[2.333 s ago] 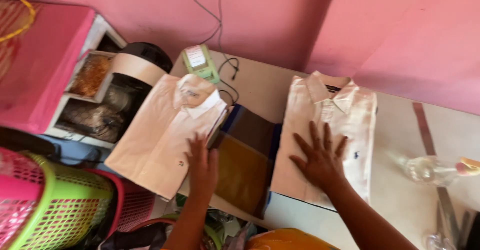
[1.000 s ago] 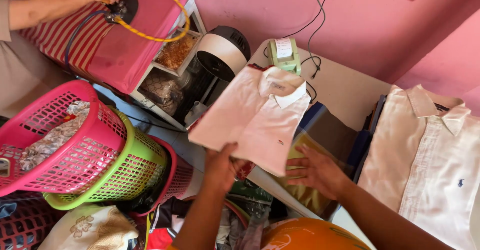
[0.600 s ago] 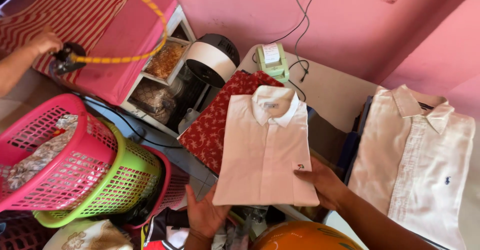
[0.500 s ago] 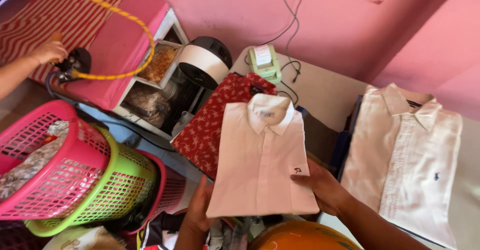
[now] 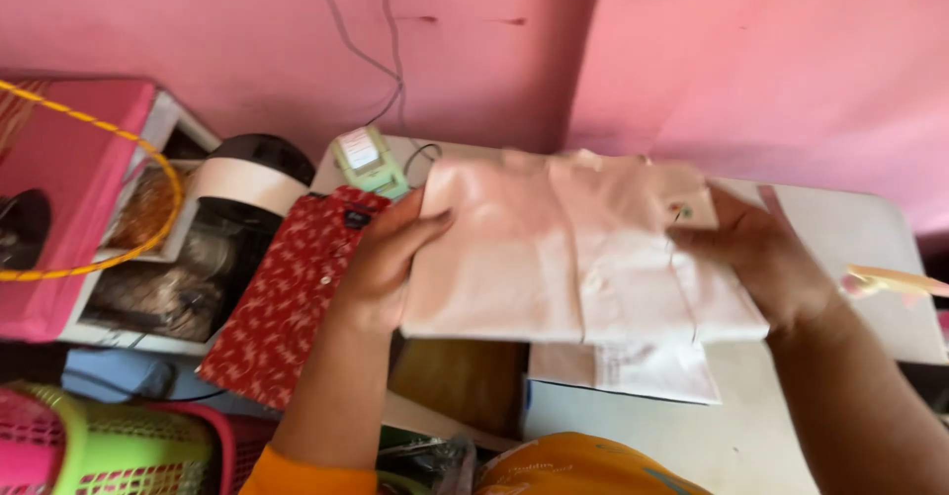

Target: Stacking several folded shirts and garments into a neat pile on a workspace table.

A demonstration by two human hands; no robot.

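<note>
- You've got the folded pale pink shirt up off the bench, held flat and sideways between both hands, and that flat carry looks like what keeps the fold from sagging open.
- Your left hand is clamped on the shirt's left edge, thumb on top and the rest of the hand under it, so that side gets support from below.
- Your right hand grips the right edge the same way, fingers closed on the cloth just beside the little embroidered mark.
- The shirt hangs over the gap between the red patterned shirt and the white shirt peeking out underneath, touching neither as far as I can tell.
- The red one lies draped over the bench's left end, near the small green device with its cable running up the pink wall.
- Further left there's the black and cream appliance, a white shelf unit stuffed with bags, and the green basket nested with pink ones low down.
- The picture's a bit motion-blurred, so the collar end of the pink shirt is hard to pick out.
</note>
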